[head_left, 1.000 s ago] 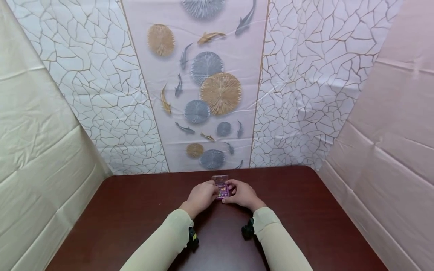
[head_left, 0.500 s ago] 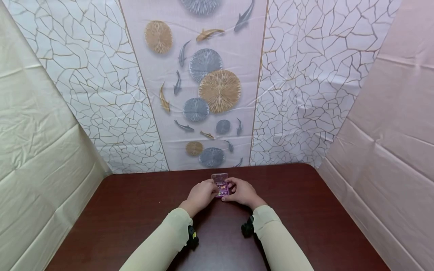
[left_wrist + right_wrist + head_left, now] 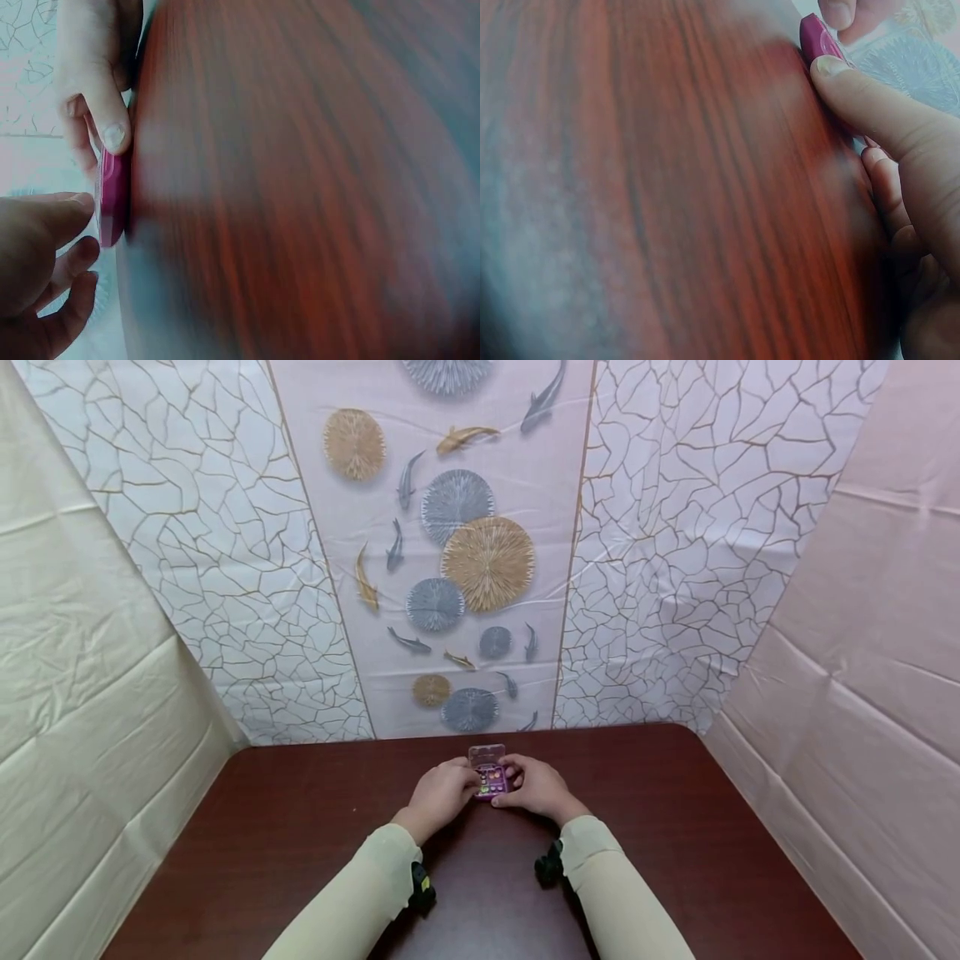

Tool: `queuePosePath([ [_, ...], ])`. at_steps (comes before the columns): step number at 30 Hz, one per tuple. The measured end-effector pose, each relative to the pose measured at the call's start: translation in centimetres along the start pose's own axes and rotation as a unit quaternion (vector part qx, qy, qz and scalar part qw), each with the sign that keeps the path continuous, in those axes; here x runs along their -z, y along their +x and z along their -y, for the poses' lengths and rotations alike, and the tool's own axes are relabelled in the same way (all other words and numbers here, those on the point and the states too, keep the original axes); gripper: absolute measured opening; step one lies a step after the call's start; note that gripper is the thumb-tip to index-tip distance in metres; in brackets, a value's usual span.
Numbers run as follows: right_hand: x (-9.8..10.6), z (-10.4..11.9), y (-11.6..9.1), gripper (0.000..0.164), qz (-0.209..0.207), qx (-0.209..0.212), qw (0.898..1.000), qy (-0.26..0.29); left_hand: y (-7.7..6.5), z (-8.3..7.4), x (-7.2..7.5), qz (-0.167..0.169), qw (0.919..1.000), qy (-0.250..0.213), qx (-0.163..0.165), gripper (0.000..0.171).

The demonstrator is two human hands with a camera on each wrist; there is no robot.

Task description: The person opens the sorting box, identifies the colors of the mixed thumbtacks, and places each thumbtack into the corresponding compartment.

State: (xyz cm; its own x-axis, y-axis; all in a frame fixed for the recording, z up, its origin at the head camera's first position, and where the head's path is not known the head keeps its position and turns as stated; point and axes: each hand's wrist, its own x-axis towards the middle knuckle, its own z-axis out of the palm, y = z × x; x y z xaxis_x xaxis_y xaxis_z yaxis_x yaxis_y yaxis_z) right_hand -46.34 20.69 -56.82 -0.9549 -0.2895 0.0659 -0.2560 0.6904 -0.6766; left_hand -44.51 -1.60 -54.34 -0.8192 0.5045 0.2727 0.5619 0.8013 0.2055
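Note:
A small purple case [image 3: 492, 782] lies at the far middle of the table, its clear lid [image 3: 487, 752] raised at the back. Several small coloured pieces sit inside it, one of them a bright green piece [image 3: 486, 789]. My right hand [image 3: 538, 788] grips the case's right side, thumb [image 3: 855, 86] on the front edge and fingers behind. At the left side, my left hand [image 3: 441, 795] has its bent fingertips close over the inside. In the left wrist view, the left thumb and index tips meet near the purple rim [image 3: 114, 196]; I cannot tell whether they pinch anything.
The dark red-brown table [image 3: 300, 860] ends just beyond the case. A patterned cloth [image 3: 465, 610] hangs behind it, and plain cream cloths [image 3: 97, 693] hang at both sides. Small black cameras are strapped at both wrists.
My left hand has drawn slightly left, so more of the case's inside shows, including the bright green piece. The right hand keeps its grip in the same place.

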Motion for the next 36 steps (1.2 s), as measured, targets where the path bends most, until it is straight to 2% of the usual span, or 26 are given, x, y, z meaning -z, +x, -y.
queuePosePath([
  [3, 0.3, -0.2, -0.1, 0.077, 0.000, -0.001, 1.000, 0.000, -0.3, 0.8, 0.3, -0.031, 0.9992, -0.015, 0.021, 0.009],
  [5, 0.5, -0.2, -0.2, 0.077, -0.002, -0.003, 1.000, -0.002, -0.3, 1.3, 0.7, -0.055, 0.9970, -0.029, 0.046, 0.010],
  [9, 0.9, -0.3, -0.2, 0.077, -0.006, -0.006, 1.000, -0.004, 0.2, 2.0, 1.8, -0.097, 0.9876, -0.069, 0.102, 0.014],
  [13, 1.0, -0.5, -0.2, 0.078, -0.006, -0.004, 1.000, -0.005, 1.1, 1.9, 2.6, -0.117, 0.9779, -0.120, 0.125, 0.018],
  [16, 0.9, -0.7, -0.2, 0.081, 0.000, 0.001, 1.000, 0.002, 1.7, 1.5, 2.9, -0.114, 0.9753, -0.146, 0.120, 0.019],
  [19, 0.8, -0.8, -0.2, 0.081, 0.008, 0.007, 1.000, 0.019, 2.1, 1.1, 3.0, -0.108, 0.9751, -0.153, 0.120, 0.020],
  [24, 0.7, -0.8, -0.4, 0.073, 0.014, 0.010, 0.999, 0.052, 2.5, 0.9, 2.9, -0.105, 0.9729, -0.151, 0.140, 0.018],
  [29, 0.4, -0.9, -0.6, 0.065, 0.007, 0.009, 0.998, 0.064, 2.7, 0.8, 2.7, -0.094, 0.9707, -0.160, 0.153, 0.014],
  [36, 0.0, -0.9, -1.0, 0.062, -0.007, 0.006, 0.997, 0.072, 2.6, 0.7, 1.9, -0.075, 0.9677, -0.177, 0.163, 0.015],
])
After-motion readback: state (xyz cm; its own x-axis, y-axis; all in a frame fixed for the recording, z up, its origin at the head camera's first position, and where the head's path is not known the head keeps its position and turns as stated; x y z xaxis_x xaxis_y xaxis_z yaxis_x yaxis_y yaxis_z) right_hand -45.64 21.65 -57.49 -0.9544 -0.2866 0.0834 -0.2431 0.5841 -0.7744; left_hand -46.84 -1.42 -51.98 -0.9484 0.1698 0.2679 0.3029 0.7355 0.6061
